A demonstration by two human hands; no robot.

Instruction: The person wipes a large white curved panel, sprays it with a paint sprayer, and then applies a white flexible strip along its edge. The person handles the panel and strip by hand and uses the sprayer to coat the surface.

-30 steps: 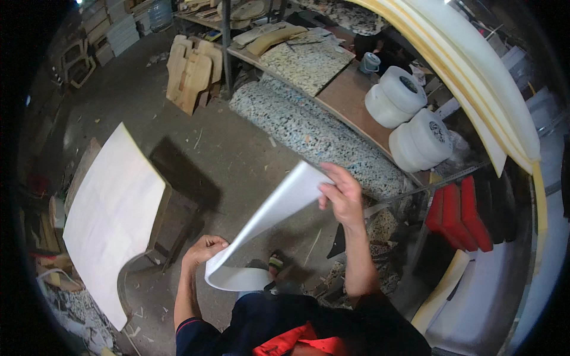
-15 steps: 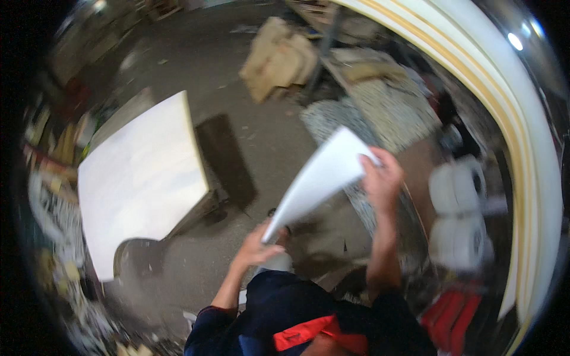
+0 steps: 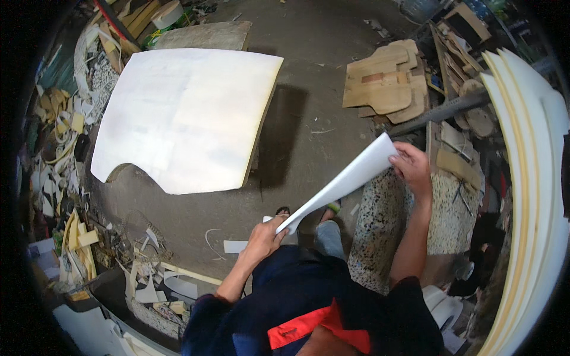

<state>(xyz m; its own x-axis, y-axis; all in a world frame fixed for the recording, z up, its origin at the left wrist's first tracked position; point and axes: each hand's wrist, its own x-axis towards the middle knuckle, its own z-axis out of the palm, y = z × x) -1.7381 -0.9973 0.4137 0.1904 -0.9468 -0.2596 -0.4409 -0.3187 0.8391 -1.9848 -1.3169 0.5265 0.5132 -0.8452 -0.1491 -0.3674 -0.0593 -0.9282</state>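
I hold a white sheet piece (image 3: 350,181), probably foam, in front of my body with both hands. It slants from lower left to upper right and shows partly edge-on. My left hand (image 3: 264,239) is closed on its lower, narrow end. At the upper, wider end, the fingers and thumb of my right hand (image 3: 414,169) pinch a corner. Ahead to the left, a large white sheet (image 3: 184,118) with a yellowish edge and a curved cut-out lies raised above the floor, apart from my hands.
Tall white and yellow foam sheets (image 3: 522,207) stand at the right. Cut wooden boards (image 3: 380,80) lie far right, near a metal bar (image 3: 442,110). Speckled foam (image 3: 377,228) is beside my right arm. Offcuts (image 3: 65,160) heap along the left; a scrap bin (image 3: 157,302) stands near left.
The view has turned left, so the large sheet and the boards sit farther right in it. Both hands keep hold of the white piece, which now looks narrower and more edge-on.
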